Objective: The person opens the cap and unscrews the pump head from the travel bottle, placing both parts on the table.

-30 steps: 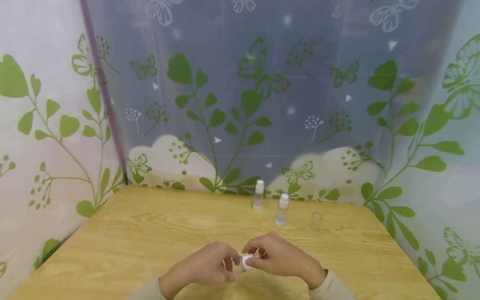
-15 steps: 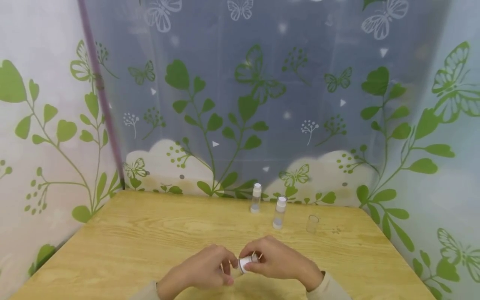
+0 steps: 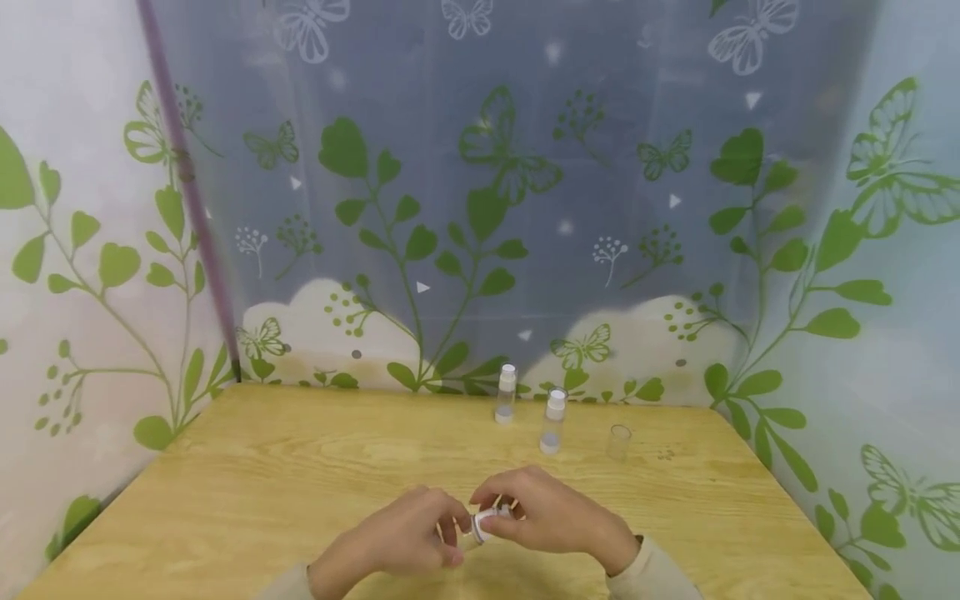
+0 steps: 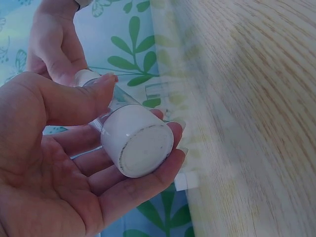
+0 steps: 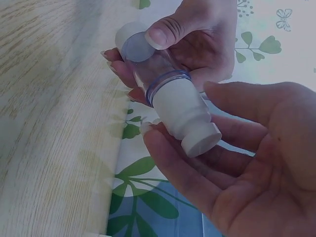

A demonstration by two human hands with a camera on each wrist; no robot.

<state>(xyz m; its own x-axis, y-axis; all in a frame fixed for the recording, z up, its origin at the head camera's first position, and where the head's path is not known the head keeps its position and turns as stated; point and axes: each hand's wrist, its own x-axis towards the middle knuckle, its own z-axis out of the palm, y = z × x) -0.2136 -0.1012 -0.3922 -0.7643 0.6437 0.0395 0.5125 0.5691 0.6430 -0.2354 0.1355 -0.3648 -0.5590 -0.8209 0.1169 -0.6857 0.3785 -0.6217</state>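
Between both hands is a small pump bottle (image 3: 486, 525), held tilted just above the table. My left hand (image 3: 408, 531) grips its clear lower body, thumb on top and fingers underneath. The bottle's white base (image 4: 143, 143) faces the left wrist camera. At the other end my right hand (image 3: 551, 515) has its thumb and fingers curled about the white pump collar (image 5: 181, 106). The pump head (image 5: 201, 139) sticks out toward the right palm, with no cap over it. A dark ring marks where collar and clear body (image 5: 155, 69) meet.
Two similar bottles stand upright toward the back of the wooden table (image 3: 322, 450): one farther back (image 3: 506, 396), one nearer (image 3: 553, 423) with a clear cap over its top. A loose clear cap (image 3: 619, 443) stands to their right. Patterned curtains (image 3: 420, 192) enclose the table.
The head view has shifted slightly, so everything on the table appears a little farther left. Both hands keep hold of the bottle in nearly the same pose.
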